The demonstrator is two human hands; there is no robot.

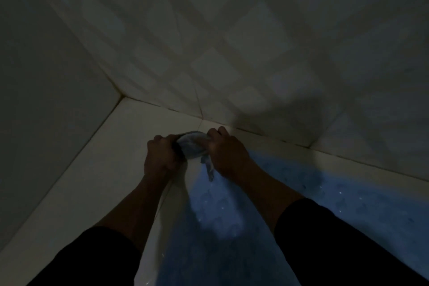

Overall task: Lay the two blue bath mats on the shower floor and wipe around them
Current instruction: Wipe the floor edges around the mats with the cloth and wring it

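Both of your hands are closed on one small pale cloth [193, 147]: your left hand [162, 158] curls round its left end, and your right hand [226, 153] grips its right end, so each grip is narrow and full of fabric. You hold the cloth bunched between them just above the pale shower ledge [97, 169], near the corner where the tiled wall [232, 42] meets the floor. A loose tail of it hangs down below your right hand.

Judging by how it folds and droops, the cloth is soft, light and limp, with no stiffness to push with. It looks as if you are wringing or bunching it, though the dim light leaves that uncertain. For wiping, gather it into a pad under a flat palm, since the dangling tail could drag over the mat.

Blue bath mat [255, 216] lies flat on the shower floor below and to the right of your hands, running up to the far wall. Whether that blue area is one mat or two side by side I cannot tell. Its surface looks patterned with small bright specks that may be water, so expect it to be flexible, rubbery and possibly slick. Take it by an edge if it needs shifting.
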